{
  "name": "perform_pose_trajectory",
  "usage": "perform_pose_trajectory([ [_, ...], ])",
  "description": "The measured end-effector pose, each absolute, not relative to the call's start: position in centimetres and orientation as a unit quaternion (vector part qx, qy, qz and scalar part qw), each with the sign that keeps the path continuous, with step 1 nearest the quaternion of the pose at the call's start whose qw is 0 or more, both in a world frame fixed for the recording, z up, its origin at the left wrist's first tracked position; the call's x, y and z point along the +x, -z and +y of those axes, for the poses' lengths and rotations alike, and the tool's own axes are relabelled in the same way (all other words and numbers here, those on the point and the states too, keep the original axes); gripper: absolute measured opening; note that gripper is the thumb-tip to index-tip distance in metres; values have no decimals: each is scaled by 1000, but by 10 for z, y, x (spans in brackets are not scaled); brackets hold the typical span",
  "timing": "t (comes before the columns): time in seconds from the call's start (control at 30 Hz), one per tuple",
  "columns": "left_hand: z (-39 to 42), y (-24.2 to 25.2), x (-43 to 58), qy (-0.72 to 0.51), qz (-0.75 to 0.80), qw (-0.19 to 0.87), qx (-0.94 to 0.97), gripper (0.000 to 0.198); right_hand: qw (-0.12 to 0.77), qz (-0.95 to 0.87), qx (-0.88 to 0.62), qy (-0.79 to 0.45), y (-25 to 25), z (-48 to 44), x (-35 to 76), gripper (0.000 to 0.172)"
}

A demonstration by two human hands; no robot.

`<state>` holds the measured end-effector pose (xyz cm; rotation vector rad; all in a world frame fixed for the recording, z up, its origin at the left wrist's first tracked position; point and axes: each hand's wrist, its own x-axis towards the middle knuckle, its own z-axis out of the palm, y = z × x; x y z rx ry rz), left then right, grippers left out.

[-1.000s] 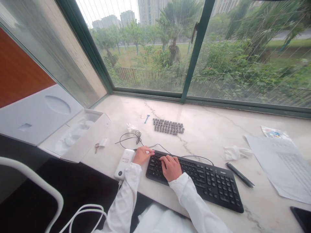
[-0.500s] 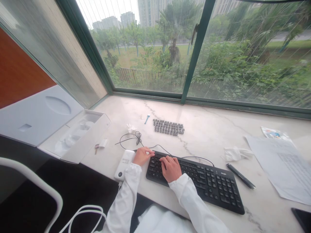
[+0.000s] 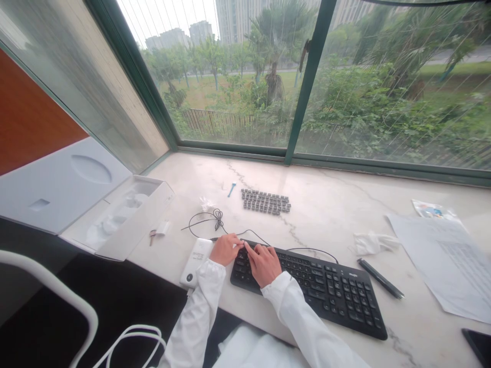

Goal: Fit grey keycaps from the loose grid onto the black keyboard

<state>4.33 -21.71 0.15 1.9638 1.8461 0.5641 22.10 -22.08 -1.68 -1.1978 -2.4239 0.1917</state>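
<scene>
A black keyboard lies slantwise on the marble-patterned tabletop. At its upper left corner my left hand has its fingers pressed together in a pinch; anything between the tips is too small to make out. My right hand rests over the keyboard's left part, a finger stretched out to the same corner and meeting the left fingertips, the others loosely bent with nothing visible in them. Behind the keyboard, small dark keycaps stand in rows. A white power bank lies beside my left wrist.
An open white box stands at the left. Near it are a small key, a coiled black cable and a blue tool. To the right lie a black pen, crumpled plastic, paper sheets and a dark phone-like object.
My right hand has shifted up and left, its finger now reaching the keyboard's upper left corner beside the left fingertips. My left hand has stayed nearly in place.
</scene>
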Motion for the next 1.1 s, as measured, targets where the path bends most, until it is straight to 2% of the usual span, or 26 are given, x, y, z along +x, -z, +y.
perform_pose_trajectory([
  [0.17, -226, -5, 48, -151, 663, 162, 715, 28, 200, -875, -438, -48, 19, -220, 216, 34],
  [0.4, -250, 10, 66, -130, 739, 113, 651, 36, 161, -886, -433, -32, 22, -219, 214, 36],
  [1.1, -251, 14, 70, -99, 763, 93, 632, 37, 130, -901, -411, -35, 21, -213, 207, 39],
])
